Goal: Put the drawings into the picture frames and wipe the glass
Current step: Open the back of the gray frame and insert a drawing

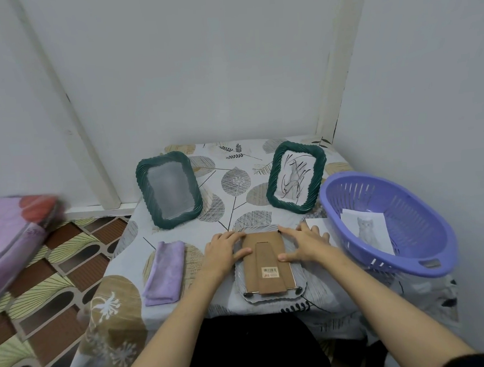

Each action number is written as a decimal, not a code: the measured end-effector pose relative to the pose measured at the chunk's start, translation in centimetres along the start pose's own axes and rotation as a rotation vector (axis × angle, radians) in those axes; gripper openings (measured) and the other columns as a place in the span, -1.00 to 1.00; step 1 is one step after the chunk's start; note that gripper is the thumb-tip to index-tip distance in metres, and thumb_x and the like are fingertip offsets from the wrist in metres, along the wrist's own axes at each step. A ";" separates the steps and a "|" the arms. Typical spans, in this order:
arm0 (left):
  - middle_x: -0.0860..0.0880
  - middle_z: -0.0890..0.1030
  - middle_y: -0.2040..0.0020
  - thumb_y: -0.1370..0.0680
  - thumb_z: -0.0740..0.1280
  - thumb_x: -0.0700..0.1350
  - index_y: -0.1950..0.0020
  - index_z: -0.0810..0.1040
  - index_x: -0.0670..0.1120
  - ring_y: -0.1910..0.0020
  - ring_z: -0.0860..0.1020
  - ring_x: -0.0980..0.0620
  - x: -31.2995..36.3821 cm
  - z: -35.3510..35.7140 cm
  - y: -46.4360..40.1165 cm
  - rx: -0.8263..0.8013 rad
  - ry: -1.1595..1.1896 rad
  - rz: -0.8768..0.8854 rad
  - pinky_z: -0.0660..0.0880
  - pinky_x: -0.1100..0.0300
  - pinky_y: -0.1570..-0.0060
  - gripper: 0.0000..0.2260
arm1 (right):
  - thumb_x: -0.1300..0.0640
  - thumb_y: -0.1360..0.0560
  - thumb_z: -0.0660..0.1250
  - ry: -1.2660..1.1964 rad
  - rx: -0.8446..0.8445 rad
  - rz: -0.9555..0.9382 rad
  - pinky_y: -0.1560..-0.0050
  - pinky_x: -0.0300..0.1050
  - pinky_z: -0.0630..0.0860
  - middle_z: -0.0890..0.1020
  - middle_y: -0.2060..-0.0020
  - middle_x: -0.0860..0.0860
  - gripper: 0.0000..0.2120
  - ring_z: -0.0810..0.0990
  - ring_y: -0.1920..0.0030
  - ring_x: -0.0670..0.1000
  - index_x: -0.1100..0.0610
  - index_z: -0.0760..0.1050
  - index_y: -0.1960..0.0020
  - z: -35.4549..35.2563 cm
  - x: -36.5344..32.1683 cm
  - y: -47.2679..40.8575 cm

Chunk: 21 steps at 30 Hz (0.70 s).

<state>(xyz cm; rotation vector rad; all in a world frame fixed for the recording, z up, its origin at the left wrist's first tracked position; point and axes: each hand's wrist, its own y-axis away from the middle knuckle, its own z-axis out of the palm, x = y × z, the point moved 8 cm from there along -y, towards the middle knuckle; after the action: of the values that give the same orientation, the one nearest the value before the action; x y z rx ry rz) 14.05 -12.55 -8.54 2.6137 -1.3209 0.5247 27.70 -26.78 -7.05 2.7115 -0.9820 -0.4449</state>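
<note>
A grey picture frame lies face down at the table's front, its brown backing board and stand upward. My left hand rests on its left edge, thumb on the board. My right hand presses its right edge, thumb on the board. A green frame with blank glass stands at the back left. Another green frame at the back right holds a scribbled drawing. A cat drawing lies in the purple basket. A folded lilac cloth lies left of my hands.
A white sheet peeks out between my right hand and the basket. The leaf-patterned tablecloth covers a small table set in a wall corner. A pink wrapped bundle sits at the far left above the patterned floor.
</note>
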 end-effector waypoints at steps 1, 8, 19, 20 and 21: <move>0.05 0.40 -0.38 -0.48 0.23 0.23 -0.36 0.36 0.11 -0.35 0.31 -0.04 0.1 0.0 -0.1 -0.007 -0.005 0.001 0.30 0.06 -0.28 -0.52 | -0.30 -0.35 0.33 0.000 0.002 0.001 -0.33 0.21 0.14 0.17 -0.42 0.13 -0.22 0.17 -0.38 0.21 -0.25 0.03 -0.45 0.0 0.0 0.0; 0.03 0.21 -0.50 -0.47 0.24 0.23 -0.46 0.19 0.12 -0.47 0.18 -0.05 0.6 -0.1 1.9 -0.004 0.023 0.044 0.16 0.03 -0.42 -0.41 | -0.23 -0.41 0.30 -0.214 0.219 -0.001 -0.34 0.16 0.17 0.26 -0.43 0.02 -0.32 0.21 -0.39 0.13 -0.19 0.12 -0.45 -0.6 1.1 2.3; 0.13 0.34 -0.40 -0.45 0.23 0.27 -0.33 0.38 0.18 -0.44 0.20 0.11 3.1 0.1 6.2 0.011 0.006 0.126 0.10 0.11 -0.36 -0.53 | -0.23 -0.35 0.35 -0.099 0.168 -0.364 -0.07 -0.15 0.27 0.54 -0.14 -0.24 -0.63 0.26 -0.01 -0.16 -0.15 0.58 -0.10 1.5 0.0 7.2; 0.12 0.34 -0.40 -0.46 0.24 0.26 -0.34 0.38 0.16 -0.43 0.21 0.11 3.2 0.2 6.3 0.017 0.025 0.132 0.10 0.12 -0.35 -0.53 | -0.23 -0.37 0.34 -0.062 0.174 -0.370 -0.03 -0.15 0.24 0.54 -0.15 -0.24 -0.63 0.25 -0.01 -0.16 -0.14 0.57 -0.12 1.4 -0.2 7.3; 0.11 0.34 -0.40 -0.47 0.25 0.24 -0.34 0.39 0.14 -0.43 0.21 0.11 3.3 0.2 6.5 0.024 0.044 0.134 0.11 0.14 -0.35 -0.53 | -0.23 -0.38 0.32 -0.017 0.181 -0.377 0.00 -0.15 0.21 0.55 -0.14 -0.24 -0.63 0.25 0.00 -0.15 -0.15 0.56 -0.14 1.4 -0.4 7.3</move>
<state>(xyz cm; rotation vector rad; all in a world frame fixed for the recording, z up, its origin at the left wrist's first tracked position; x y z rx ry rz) 10.72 -18.93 -7.55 2.5286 -1.4924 0.6181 22.64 -32.16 -6.03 3.0715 -0.5328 -0.4623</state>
